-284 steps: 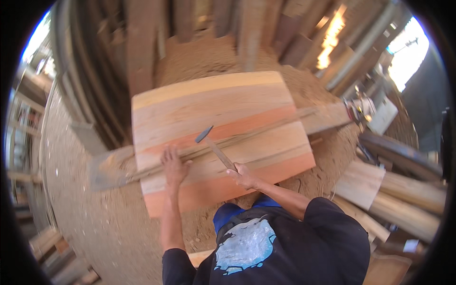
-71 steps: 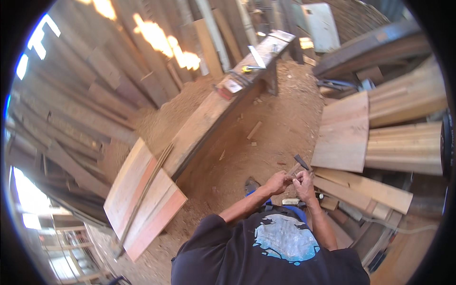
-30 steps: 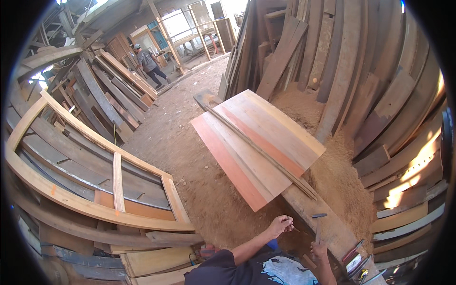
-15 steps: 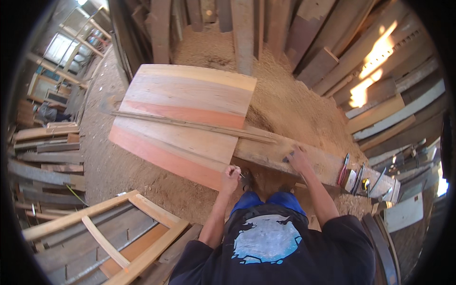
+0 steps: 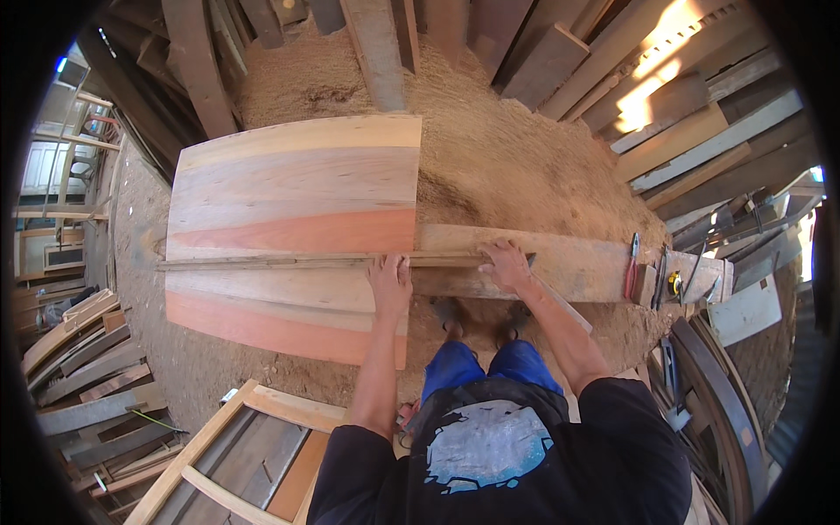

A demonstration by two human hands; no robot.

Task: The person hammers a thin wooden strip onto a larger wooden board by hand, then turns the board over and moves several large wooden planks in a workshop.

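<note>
While half a second ago the person was only leaning in over the wood, both hands are now planted on it. The left hand (image 5: 390,282) lies flat, fingers spread, pressing on the thin wooden strip (image 5: 324,260) that runs lengthwise across the wide panel (image 5: 293,188); it grips nothing, only bears down. The right hand (image 5: 506,265) rests palm-down, a little to the right, where the strip's end meets the long plank (image 5: 577,267). A dark slim object seems to poke out beside its fingers, but I cannot tell whether the hand closes on it. The hands sit near each other yet apart — one on the panel side, one on the plank side.

Compared with a second ago, when the hands hung short of the boards and the panel lay farther off, the person has stepped up close and the strip is pinned in place along the seam between the pale and reddish bands. I judge that the work has settled into holding the strip steady against the panel.

Red-handled pliers (image 5: 632,262) and a small yellow tape measure (image 5: 675,284) lie at the plank's far right end, well clear of the hands. Sawdust (image 5: 516,166) heaps behind the panel, leaning boards (image 5: 560,61) crowd the back, and a wooden frame (image 5: 254,437) lies by the person's left side — close quarters, though nothing lies across the strip itself.
</note>
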